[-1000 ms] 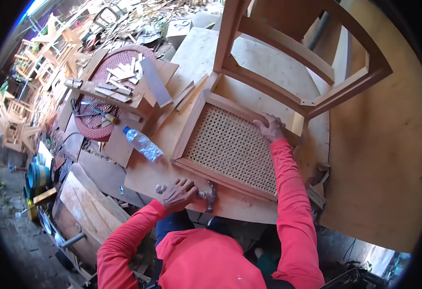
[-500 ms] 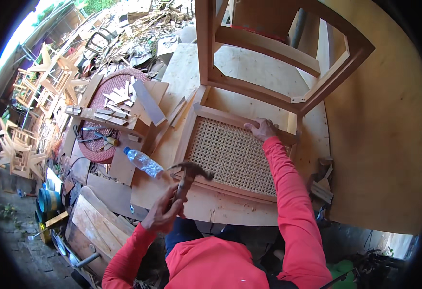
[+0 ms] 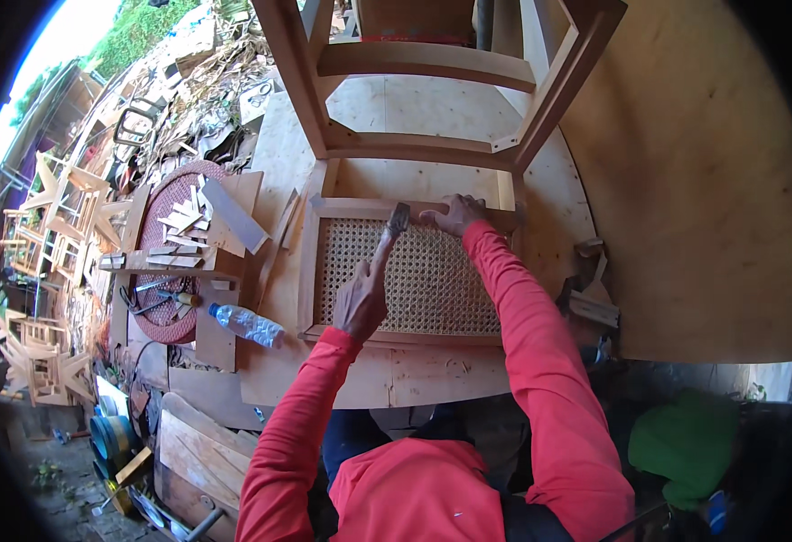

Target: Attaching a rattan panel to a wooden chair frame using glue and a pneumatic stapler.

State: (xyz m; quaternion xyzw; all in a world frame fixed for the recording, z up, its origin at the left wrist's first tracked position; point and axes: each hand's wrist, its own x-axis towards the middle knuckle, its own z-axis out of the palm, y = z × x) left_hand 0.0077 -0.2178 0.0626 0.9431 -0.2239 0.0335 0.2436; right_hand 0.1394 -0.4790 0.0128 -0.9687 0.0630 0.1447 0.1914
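My left hand (image 3: 360, 298) is wrapped round the handle of a hammer; the hammer's head (image 3: 398, 217) is raised over the far rail of a cane-woven seat panel (image 3: 387, 280) in a wooden frame. My right hand (image 3: 457, 213) grips that same rail right of the hammer head, fingers curled over it. The seat lies on a plywood work surface (image 3: 405, 379), joined to an upright wooden chair back (image 3: 425, 63) behind it.
A crumpled plastic bottle (image 3: 247, 325) lies left of the seat, near a red woven pad (image 3: 179, 325) with tools and wood strips (image 3: 188, 221). Stacked wooden frames (image 3: 61, 217) fill the left, buckets (image 3: 111, 443) the lower left. A large plywood sheet (image 3: 685, 226) is at the right.
My left hand has lifted the hammer from the front edge and moved it forward to the seat's far rail. My right hand stays on that rail. The view has shifted.
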